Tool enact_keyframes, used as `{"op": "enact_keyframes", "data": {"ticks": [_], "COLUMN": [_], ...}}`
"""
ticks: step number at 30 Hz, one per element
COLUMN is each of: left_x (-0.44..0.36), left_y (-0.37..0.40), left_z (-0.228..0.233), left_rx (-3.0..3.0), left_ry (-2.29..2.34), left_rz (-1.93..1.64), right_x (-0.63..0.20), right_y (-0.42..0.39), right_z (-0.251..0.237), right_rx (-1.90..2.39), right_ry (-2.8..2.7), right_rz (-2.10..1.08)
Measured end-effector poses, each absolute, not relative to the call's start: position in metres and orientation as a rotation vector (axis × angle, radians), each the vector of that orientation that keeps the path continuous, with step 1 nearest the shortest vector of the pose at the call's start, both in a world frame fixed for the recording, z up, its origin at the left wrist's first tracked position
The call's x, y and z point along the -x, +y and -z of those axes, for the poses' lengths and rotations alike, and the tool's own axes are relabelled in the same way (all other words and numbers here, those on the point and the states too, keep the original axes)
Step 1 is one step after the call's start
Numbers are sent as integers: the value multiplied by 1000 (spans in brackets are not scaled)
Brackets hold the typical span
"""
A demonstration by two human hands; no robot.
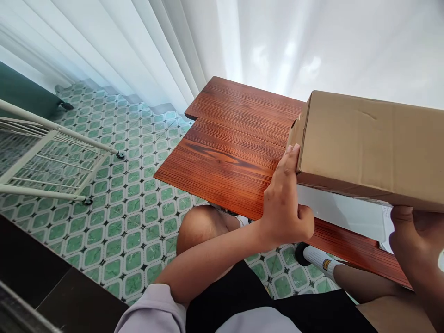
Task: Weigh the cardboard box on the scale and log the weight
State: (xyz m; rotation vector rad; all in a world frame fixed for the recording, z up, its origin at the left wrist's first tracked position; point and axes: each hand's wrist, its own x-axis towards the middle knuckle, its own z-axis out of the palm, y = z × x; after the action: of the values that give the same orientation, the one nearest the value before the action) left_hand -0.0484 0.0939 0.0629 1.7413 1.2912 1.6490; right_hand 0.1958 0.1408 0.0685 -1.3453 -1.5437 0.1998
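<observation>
Two hands share one cardboard box, held above the wooden table. Its long axis runs left to right across me. My left hand meets the box's near left corner, fingers together and flat against that end. My right hand curls under the box's near right edge, its fingertips hidden beneath.
</observation>
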Motion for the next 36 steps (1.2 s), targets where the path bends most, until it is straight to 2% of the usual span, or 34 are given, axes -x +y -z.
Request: {"op": "enact_keyframes", "data": {"ticks": [9, 20, 36], "left_x": [80, 125, 176], "left_y": [94, 103, 132], "left_z": [-65, -57, -41], "left_rx": [-1671, -1562, -1058], "left_ry": [1369, 1450, 1595], "left_rz": [-1691, -1815, -2048], "right_x": [-175, -107, -49], "right_y": [156, 163, 178], "right_z": [-61, -72, -34], "right_rx": [1182, 884, 975], "right_ry": [-1569, -1785, -1854], "right_rz": [-324, -617, -796]}}
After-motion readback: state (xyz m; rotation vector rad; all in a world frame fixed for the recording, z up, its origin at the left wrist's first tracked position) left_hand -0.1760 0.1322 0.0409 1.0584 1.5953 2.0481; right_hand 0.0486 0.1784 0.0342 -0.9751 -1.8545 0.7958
